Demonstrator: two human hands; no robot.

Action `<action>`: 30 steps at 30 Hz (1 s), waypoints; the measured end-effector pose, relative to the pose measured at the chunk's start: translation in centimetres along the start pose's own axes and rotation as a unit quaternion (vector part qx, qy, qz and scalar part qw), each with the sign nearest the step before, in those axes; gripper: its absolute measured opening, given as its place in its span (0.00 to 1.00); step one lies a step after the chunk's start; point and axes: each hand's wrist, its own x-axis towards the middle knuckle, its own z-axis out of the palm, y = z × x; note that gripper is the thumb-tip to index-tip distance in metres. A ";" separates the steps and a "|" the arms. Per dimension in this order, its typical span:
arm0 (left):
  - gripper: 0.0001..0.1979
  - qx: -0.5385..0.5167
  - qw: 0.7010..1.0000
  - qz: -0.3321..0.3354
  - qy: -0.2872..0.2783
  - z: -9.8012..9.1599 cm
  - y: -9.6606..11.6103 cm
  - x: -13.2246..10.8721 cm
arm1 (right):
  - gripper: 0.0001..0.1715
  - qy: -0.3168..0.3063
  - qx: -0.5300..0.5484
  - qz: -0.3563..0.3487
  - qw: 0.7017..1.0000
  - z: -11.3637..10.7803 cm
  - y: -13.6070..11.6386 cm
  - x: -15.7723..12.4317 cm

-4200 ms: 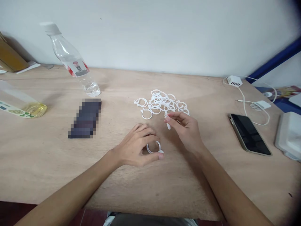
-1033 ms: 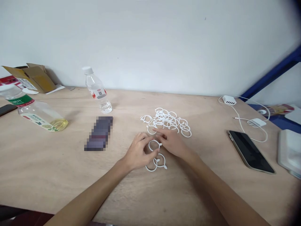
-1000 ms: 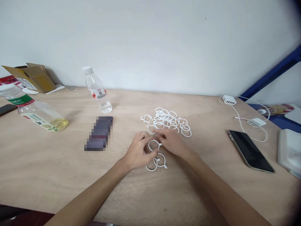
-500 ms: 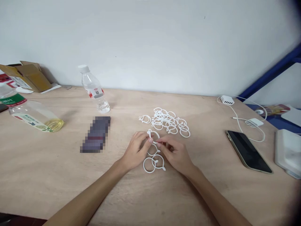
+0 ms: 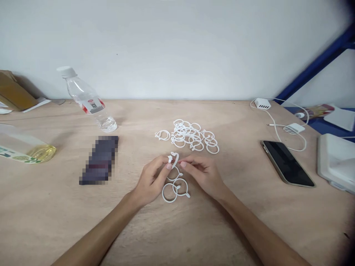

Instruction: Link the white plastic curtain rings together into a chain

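Inspected at the counter (image 5: 155, 232): one white ring (image 5: 176, 159) with a small tab, pinched upright between thumb and forefinger of the left hand (image 5: 149, 181). On the right hand (image 5: 206, 173), fingers drawn narrow at the right edge of the same ring; whether gripping or merely close, cannot be told. Found directly below, lying flat: three loose rings (image 5: 178, 187), two of them overlapping. Located farther back, near centre: a heaped pile of similar rings (image 5: 188, 135), with a few spread at its sides. Containers recorded as follows. At left rear, a clear bottle (image 5: 93, 105), white cap on, red and white label, contents hard to read through the plastic. At the left edge, partly cut off, a larger transparent bottle (image 5: 16, 142) with yellow liquid (image 5: 44, 153) at its base. Behind, a brown cardboard box (image 5: 18, 92), interior out of view. At the right edge, a white container (image 5: 337, 162), near a dark-screened phone (image 5: 288, 162).
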 end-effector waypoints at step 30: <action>0.09 0.180 0.951 0.246 0.047 0.1 -0.2 -0.2 | 0.16 0.041 0.050 0.115 0.991 1.1 -0.5 -0.3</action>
